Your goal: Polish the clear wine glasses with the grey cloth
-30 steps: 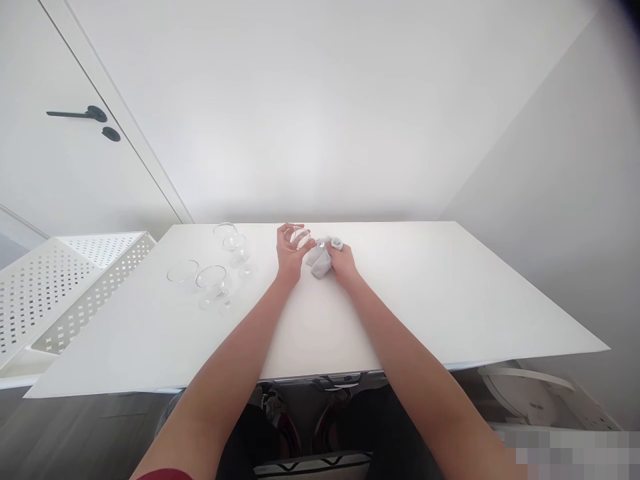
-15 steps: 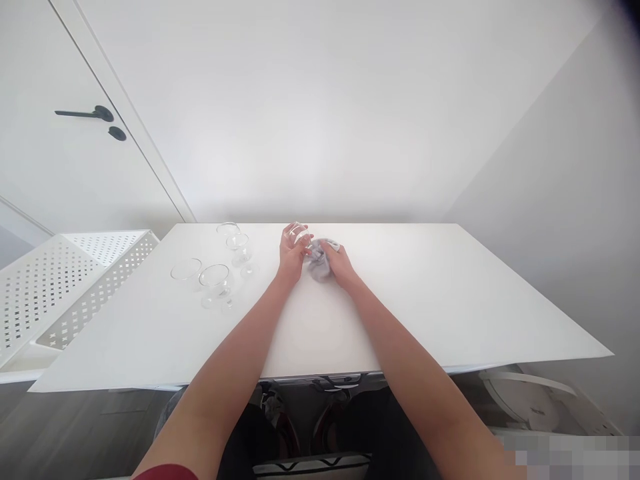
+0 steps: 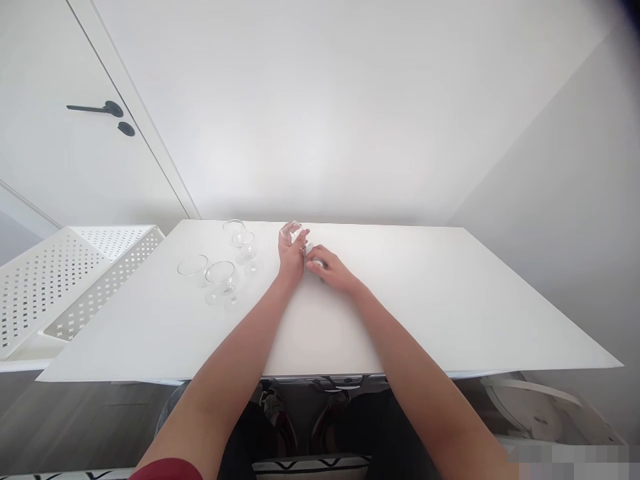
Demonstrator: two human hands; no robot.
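My left hand (image 3: pixel 291 257) is wrapped round a clear stemmed glass (image 3: pixel 292 231), its bowl tilted toward the far edge of the table. Close beside it, my right hand (image 3: pixel 334 268) is closed with bent fingers on a grey cloth (image 3: pixel 309 249). Most of that cloth is hidden under the fingers, and it lies against the lower end of the glass. To the left of my hands, several similar clear glasses stand on the table, among them a front glass (image 3: pixel 220 273) and a rear glass (image 3: pixel 243 240).
The white table (image 3: pixel 450 307) reaches back to a pale wall. On the left a white perforated basket (image 3: pixel 60 280) stands by a door with a black handle (image 3: pixel 95 108). Beneath the table's right end is a round white object (image 3: pixel 530 407).
My right hand has turned palm down and closed nearer the glass, so the cloth is now mostly covered. The left hand keeps its hold. The view has shifted slightly.
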